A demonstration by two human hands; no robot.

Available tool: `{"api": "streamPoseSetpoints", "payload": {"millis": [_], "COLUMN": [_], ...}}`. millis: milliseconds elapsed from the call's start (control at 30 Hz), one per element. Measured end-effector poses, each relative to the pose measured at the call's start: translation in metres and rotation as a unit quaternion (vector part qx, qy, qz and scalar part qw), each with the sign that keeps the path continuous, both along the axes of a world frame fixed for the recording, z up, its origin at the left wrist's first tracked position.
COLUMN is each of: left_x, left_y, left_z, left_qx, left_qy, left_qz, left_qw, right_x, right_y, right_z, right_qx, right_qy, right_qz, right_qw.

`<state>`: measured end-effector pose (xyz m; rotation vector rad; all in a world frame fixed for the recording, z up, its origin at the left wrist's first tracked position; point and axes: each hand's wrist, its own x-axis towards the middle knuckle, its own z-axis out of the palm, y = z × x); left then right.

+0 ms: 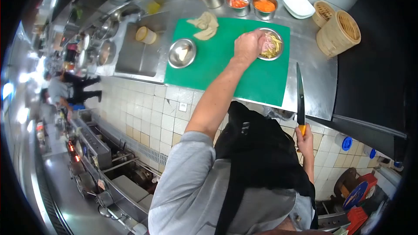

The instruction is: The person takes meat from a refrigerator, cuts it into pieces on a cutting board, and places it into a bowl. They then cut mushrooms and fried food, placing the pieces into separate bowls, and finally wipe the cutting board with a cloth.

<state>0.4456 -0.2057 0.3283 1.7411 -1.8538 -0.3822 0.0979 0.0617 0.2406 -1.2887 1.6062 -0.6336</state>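
Note:
My left hand (pixel 249 45) is closed at the left rim of a metal bowl (pixel 272 45) holding pink and yellow-green strips. Its fingertips are hidden, so whether they grip the rim or some food does not show. Down at the right, beyond the counter's front edge, my right hand (pixel 305 137) grips the yellow handle of a long knife (pixel 300 98), blade pointing away from me. The bowl rests on a green cutting board (pixel 226 72). Also on the board are a second metal bowl (pixel 175 56) with a small pale piece inside and a crumpled beige cloth-like item (pixel 204 25).
Behind the board stand metal containers of red pieces (pixel 238 2) and orange shreds (pixel 264 6), plus white plates (pixel 298 5). Bamboo steamers (pixel 338 34) sit at the right. Left is a sink (pixel 137 56) with a yellowish tub. Another person (pixel 65 89) stands farther left, near stoves.

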Motion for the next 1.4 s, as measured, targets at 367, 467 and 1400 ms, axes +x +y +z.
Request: {"api": "streamPoseSetpoints", "payload": {"millis": [367, 467, 1400], "left_x": [0.282, 0.317, 0.202], "left_y": [0.054, 0.059, 0.057], "left_z": [-0.044, -0.06, -0.069], "left_qx": [0.144, 0.187, 0.012], "left_qy": [-0.104, -0.121, 0.059], "left_qz": [0.229, 0.217, -0.109], "left_qw": [0.957, 0.95, 0.992], "right_x": [0.07, 0.095, 0.245], "right_y": [0.027, 0.019, -0.062], "right_z": [0.029, -0.007, 0.036], "right_qx": [0.061, -0.048, 0.043], "right_qy": [-0.034, -0.003, 0.095], "right_qz": [-0.066, 0.028, 0.132], "right_qw": [0.995, 0.998, 0.986]}}
